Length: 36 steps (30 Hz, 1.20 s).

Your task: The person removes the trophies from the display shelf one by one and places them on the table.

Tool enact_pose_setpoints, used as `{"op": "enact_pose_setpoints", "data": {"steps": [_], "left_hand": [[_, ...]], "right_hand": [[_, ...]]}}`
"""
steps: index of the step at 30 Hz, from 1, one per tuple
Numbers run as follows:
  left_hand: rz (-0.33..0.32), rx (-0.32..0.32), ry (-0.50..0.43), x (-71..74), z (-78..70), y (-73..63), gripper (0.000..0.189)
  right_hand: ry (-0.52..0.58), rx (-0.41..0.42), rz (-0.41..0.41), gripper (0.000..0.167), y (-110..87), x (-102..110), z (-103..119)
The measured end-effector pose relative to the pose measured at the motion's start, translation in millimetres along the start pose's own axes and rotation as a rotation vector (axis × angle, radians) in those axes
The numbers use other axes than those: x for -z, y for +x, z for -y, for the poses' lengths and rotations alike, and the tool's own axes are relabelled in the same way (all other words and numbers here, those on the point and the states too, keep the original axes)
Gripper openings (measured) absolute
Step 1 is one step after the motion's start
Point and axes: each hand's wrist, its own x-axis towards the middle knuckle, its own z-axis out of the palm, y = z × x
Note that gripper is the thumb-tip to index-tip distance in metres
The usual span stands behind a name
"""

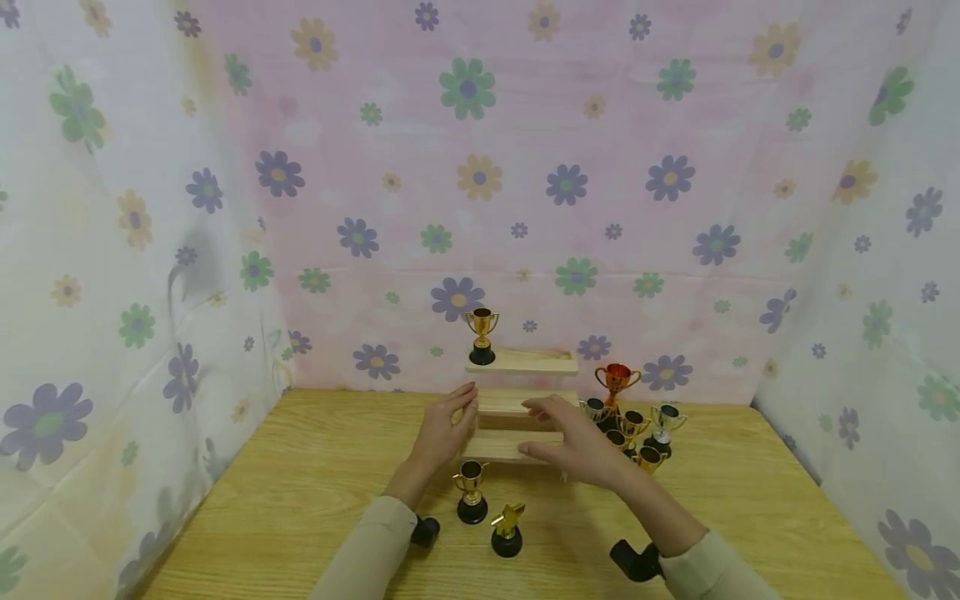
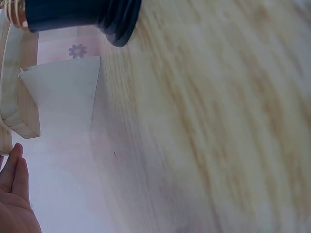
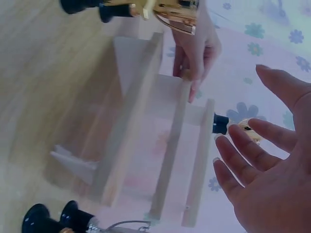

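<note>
A small tiered wooden shelf [image 1: 501, 447] with three boards stands mid-table. My left hand [image 1: 444, 429] is at its left side, and in the right wrist view the left hand [image 3: 200, 46] grips the end of the middle board [image 3: 170, 145]. My right hand [image 1: 581, 446] hovers at the right side, fingers spread and holding nothing. A gold trophy cup [image 1: 482, 333] on a black base stands at the left of the top board [image 1: 528, 364]. In front of the shelf are another gold cup [image 1: 471, 492] and a gold star trophy [image 1: 507, 533].
Right of the shelf stand a red cup [image 1: 617, 379], a silver cup [image 1: 665, 425] and several gold cups, close together. Black camera mounts [image 1: 636, 560] stick out from the wrists. Flowered cloth [image 1: 525, 192] surrounds the wooden table [image 1: 330, 475] at back and sides.
</note>
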Motion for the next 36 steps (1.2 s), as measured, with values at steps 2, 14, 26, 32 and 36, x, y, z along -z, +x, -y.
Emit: {"op": "enact_pose_setpoints", "data": {"steps": [2, 14, 26, 32, 36], "left_hand": [[0.0, -0.006, 0.003, -0.2, -0.7, 0.1, 0.035], [0.012, 0.007, 0.013, -3.2, -0.1, 0.3, 0.036], [0.005, -0.001, 0.005, -0.8, -2.2, -1.2, 0.037], [-0.004, 0.005, 0.005, -0.2, -0.4, -1.0, 0.035], [-0.003, 0.002, -0.003, -0.7, -1.1, -1.0, 0.035]], "right_hand": [[-0.009, 0.022, -0.024, 0.055, 7.5, 1.7, 2.2], [-0.032, -0.033, -0.117, 0.05, 65.0, 2.9, -0.2], [0.052, -0.178, -0.116, 0.065, 113.6, -2.0, -12.9], [0.087, -0.212, -0.091, 0.07, 126.1, -8.3, -11.1], [0.079, -0.254, -0.102, 0.074, 134.8, -13.2, -11.7]]}}
